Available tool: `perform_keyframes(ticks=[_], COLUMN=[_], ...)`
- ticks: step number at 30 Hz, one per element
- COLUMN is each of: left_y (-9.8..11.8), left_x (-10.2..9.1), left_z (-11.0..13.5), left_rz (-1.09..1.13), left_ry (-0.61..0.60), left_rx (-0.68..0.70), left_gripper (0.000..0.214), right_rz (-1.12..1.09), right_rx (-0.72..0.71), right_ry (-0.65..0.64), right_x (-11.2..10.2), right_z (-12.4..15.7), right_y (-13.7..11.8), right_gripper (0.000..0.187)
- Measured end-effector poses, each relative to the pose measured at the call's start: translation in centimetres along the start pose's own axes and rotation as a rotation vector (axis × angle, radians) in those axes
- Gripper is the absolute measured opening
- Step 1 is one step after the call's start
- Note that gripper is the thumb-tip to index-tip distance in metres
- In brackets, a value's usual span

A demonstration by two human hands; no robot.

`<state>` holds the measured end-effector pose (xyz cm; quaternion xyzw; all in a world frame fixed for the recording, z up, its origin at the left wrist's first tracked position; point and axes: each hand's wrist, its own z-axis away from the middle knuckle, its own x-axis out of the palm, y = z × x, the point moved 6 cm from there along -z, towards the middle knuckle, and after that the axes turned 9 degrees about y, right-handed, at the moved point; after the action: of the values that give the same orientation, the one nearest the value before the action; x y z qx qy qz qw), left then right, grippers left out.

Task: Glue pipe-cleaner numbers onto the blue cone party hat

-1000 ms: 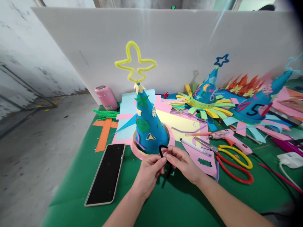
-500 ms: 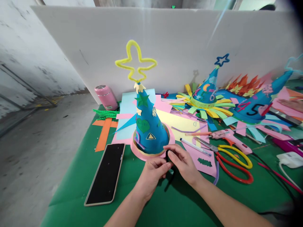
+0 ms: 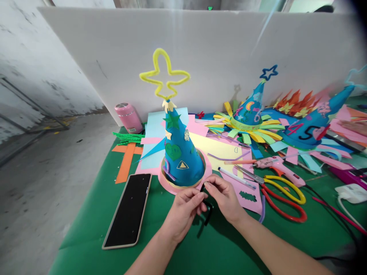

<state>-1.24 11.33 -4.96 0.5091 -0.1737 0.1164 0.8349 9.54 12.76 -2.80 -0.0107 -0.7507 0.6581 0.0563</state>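
A bent black pipe cleaner (image 3: 210,214) is pinched between both of my hands, one end hanging below them in an angled hook. My left hand (image 3: 187,206) closes on it from the left, and my right hand (image 3: 222,194) grips its upper end between thumb and fingers. Just behind them stands a blue paper cone hat (image 3: 183,168) with a pink brim (image 3: 164,184). On its front are a green heart (image 3: 172,152), a green star (image 3: 172,121) and a purple pipe cleaner piece (image 3: 169,172). A yellow pipe cleaner star (image 3: 164,76) tops the cone.
At left lie a phone (image 3: 127,212), orange paper strips (image 3: 126,164) and green pipe cleaners (image 3: 127,138) near a pink bottle (image 3: 129,117). To the right are scissors (image 3: 283,214), a white pen (image 3: 236,178), a pink glue gun (image 3: 279,170) and decorated hats (image 3: 249,109). A person's hand (image 3: 354,126) shows far right.
The black pipe cleaner's hanging end now shows a sharper hook below my fingers. My right hand has shifted slightly right, and the left has turned a little.
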Motion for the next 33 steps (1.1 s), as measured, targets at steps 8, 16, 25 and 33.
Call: perform_keyframes(ticks=[8,16,25,33], left_y=[0.2,0.4,1.0,1.1], left_x=[-0.4,-0.6,-1.3,-1.4], left_z=[0.0,0.0,-0.2,-0.2], left_rz=[0.078,0.025,-0.108,-0.010], left_ry=[0.022,0.111,0.171,0.180], left_rx=[0.059,0.127,0.207,0.157], left_gripper=[0.009,0.010,0.014,0.015], right_rz=[0.057,0.060,0.071,0.131], right_rx=[-0.102,-0.025,0.098,0.058], right_ry=[0.011,0.013,-0.107,-0.313], right_x=[-0.3,0.1,1.1,1.9], right_z=[0.2,0.3,0.6,0.8], right_y=[-0.6,-0.1,0.6,0.0], right_gripper=[0.013,0.012,0.014,0.023])
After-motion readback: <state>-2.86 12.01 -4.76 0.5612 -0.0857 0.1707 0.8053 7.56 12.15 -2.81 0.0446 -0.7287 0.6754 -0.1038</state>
